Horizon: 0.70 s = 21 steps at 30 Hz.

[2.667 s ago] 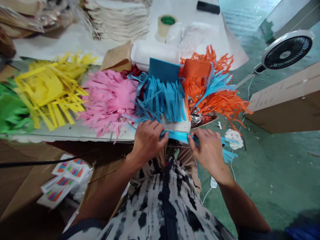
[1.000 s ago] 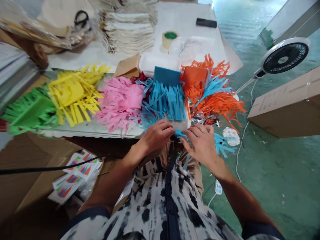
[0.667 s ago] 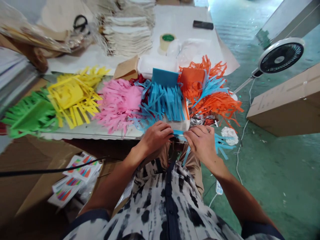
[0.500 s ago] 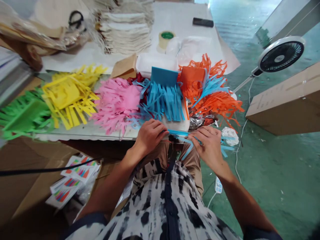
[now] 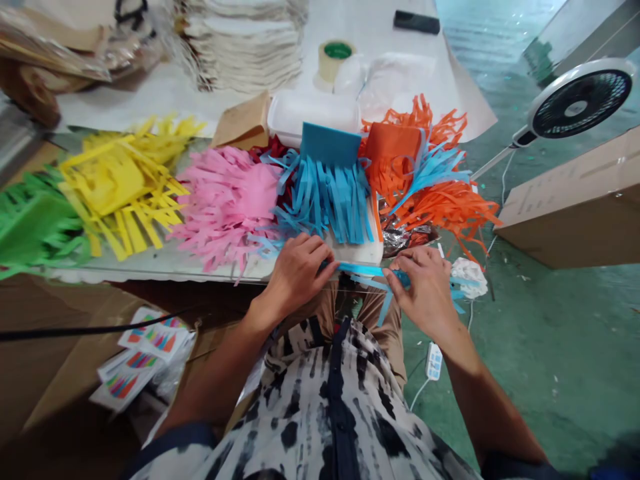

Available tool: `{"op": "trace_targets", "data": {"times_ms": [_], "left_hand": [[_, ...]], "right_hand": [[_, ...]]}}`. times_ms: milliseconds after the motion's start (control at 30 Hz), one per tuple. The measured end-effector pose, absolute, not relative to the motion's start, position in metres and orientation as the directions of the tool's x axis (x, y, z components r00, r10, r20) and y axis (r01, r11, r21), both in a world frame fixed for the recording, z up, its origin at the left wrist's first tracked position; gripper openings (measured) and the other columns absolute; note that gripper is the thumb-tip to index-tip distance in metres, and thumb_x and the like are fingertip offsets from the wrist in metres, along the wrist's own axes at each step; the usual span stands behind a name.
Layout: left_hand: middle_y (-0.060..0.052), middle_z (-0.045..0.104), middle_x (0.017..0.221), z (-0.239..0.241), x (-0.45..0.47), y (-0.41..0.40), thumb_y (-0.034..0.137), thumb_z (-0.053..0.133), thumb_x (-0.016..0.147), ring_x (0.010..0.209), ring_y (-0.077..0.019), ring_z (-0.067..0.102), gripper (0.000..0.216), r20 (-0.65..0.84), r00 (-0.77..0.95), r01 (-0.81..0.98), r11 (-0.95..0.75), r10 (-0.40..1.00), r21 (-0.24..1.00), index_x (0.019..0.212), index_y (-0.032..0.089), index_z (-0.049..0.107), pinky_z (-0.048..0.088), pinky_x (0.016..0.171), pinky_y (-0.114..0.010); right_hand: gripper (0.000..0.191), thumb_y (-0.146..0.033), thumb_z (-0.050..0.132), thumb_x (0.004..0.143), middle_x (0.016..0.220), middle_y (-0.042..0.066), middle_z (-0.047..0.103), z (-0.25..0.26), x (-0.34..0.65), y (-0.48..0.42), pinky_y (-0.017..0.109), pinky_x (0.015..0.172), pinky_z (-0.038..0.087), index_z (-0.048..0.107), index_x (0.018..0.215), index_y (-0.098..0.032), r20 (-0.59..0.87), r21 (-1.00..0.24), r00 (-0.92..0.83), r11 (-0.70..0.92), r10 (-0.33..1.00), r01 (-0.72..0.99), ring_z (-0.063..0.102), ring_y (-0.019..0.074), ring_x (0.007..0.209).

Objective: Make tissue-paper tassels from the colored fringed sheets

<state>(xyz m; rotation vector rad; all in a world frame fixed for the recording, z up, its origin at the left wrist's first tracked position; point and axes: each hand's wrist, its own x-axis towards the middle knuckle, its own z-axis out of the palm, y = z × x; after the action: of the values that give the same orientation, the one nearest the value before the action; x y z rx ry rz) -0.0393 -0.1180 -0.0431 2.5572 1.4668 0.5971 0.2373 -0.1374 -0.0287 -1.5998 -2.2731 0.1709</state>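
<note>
At the left of the table (image 5: 163, 259), we see a green fringed piece (image 5: 37, 230) spread over the near edge. Beside it a yellow fringed pile (image 5: 113, 180) lies a little back from that edge, and below the edge printed cards (image 5: 143, 357) sit in an open carton. Next along comes a pink fringed pile (image 5: 240, 193), a few of its strands hanging over the near edge.

Then we reach the left hand (image 5: 300, 273), at the near edge, its fingers curled and closed – thumb and fingertips pinching one end of a light blue strip (image 5: 363, 269). The strip runs across, roughly along the near edge, to the right hand (image 5: 423, 287), which is closed on the other end. Loose tails dangle under it and fan out past the right hand; how it is folded inside the fingers we cannot quite tell.

Behind the strip, a darker blue fringed pile (image 5: 330, 187) rests on the table, touching the orange fringed pile (image 5: 395, 147) at the near right corner. A light blue bunch (image 5: 435, 170) lies across the orange strands – some of these spill past the table's right edge. Farthest right we see a fan (image 5: 580, 103) and a cardboard box (image 5: 575, 207).
</note>
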Motion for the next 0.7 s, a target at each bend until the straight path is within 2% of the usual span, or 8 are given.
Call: {"op": "trace_targets", "data": {"times_ms": [167,267,367,467,600,700], "left_hand": [[-0.006,0.069,0.090,-0.043,-0.040,-0.116,0.038,0.064,0.102,0.090,-0.0256,0.058,0.023,0.268,0.439,0.810,-0.507,0.857,0.294,0.088,0.020,0.067,0.045,0.079,-0.042],[-0.008,0.073,0.102,-0.040,-0.035,-0.120,0.035,0.067,0.100,0.101,-0.0274,0.061,0.016,0.350,0.402,0.833,-0.496,0.846,0.244,0.101,0.020,0.070,0.047,0.086,-0.044],[-0.003,0.077,0.118,-0.041,-0.028,-0.125,0.024,0.065,0.103,0.116,-0.0251,0.062,0.019,0.481,0.512,0.756,-0.639,0.712,0.142,0.120,0.027,0.071,0.046,0.104,-0.047],[0.002,0.080,0.116,-0.047,-0.028,-0.130,0.018,0.060,0.105,0.113,-0.0200,0.066,0.023,0.464,0.658,0.635,-0.768,0.593,0.083,0.120,0.030,0.073,0.044,0.113,-0.046],[0.000,0.081,0.116,-0.049,-0.050,-0.137,0.009,0.059,0.100,0.107,-0.0216,0.068,0.031,0.485,0.573,0.714,-0.693,0.661,0.102,0.120,0.028,0.074,0.052,0.105,-0.047],[0.000,0.079,0.121,-0.040,-0.063,-0.142,0.004,0.059,0.094,0.117,-0.0268,0.064,0.034,0.537,0.445,0.824,-0.562,0.716,0.067,0.110,0.029,0.076,0.050,0.108,-0.057]], "right_hand": [[0.017,-0.037,0.061,0.101,0.113,0.009,0.070,-0.024,0.231,-0.141,0.045,0.089,0.034,0.068,0.095,-0.023,0.212,-0.242,-0.303,0.350,0.929,0.905,0.054,0.0329,0.113],[0.014,-0.031,0.064,0.099,0.122,0.012,0.069,-0.022,0.221,-0.147,0.049,0.096,0.034,0.069,0.108,-0.022,0.271,-0.163,-0.291,0.341,0.918,0.926,0.054,0.0341,0.119],[0.024,-0.018,0.061,0.100,0.125,0.007,0.074,-0.025,0.212,-0.155,0.050,0.103,0.029,0.069,0.122,-0.026,0.343,-0.099,-0.409,0.466,0.845,0.879,0.054,0.0308,0.124],[0.026,-0.014,0.060,0.101,0.114,0.000,0.080,-0.030,0.212,-0.159,0.048,0.101,0.027,0.071,0.119,-0.030,0.370,-0.086,-0.503,0.567,0.781,0.819,0.057,0.0273,0.120],[0.030,-0.014,0.062,0.098,0.113,-0.001,0.081,-0.034,0.224,-0.160,0.049,0.100,0.027,0.073,0.121,-0.030,0.376,-0.094,-0.476,0.543,0.795,0.834,0.058,0.0286,0.118],[0.028,-0.018,0.063,0.094,0.111,0.000,0.081,-0.033,0.230,-0.159,0.051,0.101,0.028,0.076,0.117,-0.029,0.374,-0.119,-0.466,0.539,0.802,0.834,0.059,0.0305,0.118]]}}
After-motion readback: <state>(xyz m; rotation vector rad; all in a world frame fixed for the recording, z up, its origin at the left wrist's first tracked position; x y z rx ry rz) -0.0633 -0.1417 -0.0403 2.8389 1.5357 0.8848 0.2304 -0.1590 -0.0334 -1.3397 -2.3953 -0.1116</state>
